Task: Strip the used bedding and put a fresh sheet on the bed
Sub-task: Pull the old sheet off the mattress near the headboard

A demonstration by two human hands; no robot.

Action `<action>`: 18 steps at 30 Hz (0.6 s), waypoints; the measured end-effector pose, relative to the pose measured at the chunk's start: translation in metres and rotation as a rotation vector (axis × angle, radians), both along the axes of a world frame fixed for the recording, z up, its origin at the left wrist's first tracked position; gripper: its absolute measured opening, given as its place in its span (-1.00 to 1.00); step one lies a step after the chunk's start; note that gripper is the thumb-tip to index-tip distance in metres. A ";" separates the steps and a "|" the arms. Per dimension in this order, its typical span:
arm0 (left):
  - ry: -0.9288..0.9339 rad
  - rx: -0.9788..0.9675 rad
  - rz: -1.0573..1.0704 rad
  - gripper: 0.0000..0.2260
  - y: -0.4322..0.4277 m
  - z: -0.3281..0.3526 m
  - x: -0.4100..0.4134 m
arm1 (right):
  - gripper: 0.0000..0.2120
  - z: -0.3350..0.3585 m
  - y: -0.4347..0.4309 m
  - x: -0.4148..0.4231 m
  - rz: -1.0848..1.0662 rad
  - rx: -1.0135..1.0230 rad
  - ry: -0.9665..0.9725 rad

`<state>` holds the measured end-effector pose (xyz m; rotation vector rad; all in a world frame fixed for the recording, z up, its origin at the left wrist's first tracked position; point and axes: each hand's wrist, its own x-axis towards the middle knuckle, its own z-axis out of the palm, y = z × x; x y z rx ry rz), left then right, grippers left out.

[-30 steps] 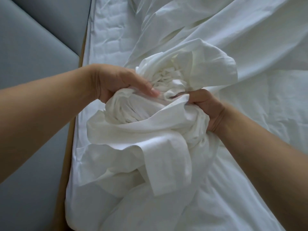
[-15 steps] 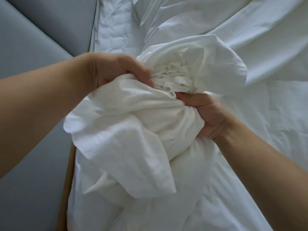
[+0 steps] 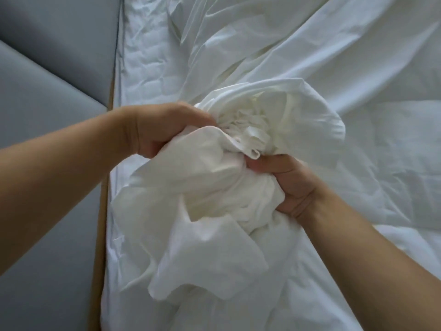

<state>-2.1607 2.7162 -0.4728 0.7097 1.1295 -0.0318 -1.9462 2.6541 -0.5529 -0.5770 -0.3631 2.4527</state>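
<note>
The white sheet [image 3: 210, 185] is bunched into a loose wad and held just above the mattress [image 3: 148, 68] near its left edge, beside the grey padded panel [image 3: 47, 80]. The rest of it trails off across the bed, up and right. The left hand [image 3: 162, 130] is curled over the wad's top, fingers dug into the folds. The right hand [image 3: 290, 185] is clenched on it from the lower right, thumb on top. The fabric is judged light, limp and not fragile — likely to slide out of a slack grip and be dragged by the trailing length. It is best taken in gathered handfuls at the bunched core — single flaps would just unfold.
</note>
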 end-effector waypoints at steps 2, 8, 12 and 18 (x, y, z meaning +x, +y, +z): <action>-0.035 -0.056 -0.146 -0.58 -0.004 0.003 0.000 | -0.69 0.001 0.001 0.002 0.076 -0.012 0.085; -0.352 -0.174 -0.088 -0.73 -0.018 0.004 0.009 | -0.77 -0.005 0.009 0.004 0.087 -0.005 0.002; -0.587 -0.402 0.178 -0.67 -0.026 -0.001 -0.004 | -0.75 -0.012 0.010 0.008 0.125 -0.036 0.033; -0.106 0.015 0.125 -0.63 -0.030 0.000 0.006 | -0.66 -0.006 0.017 0.012 0.287 0.006 0.143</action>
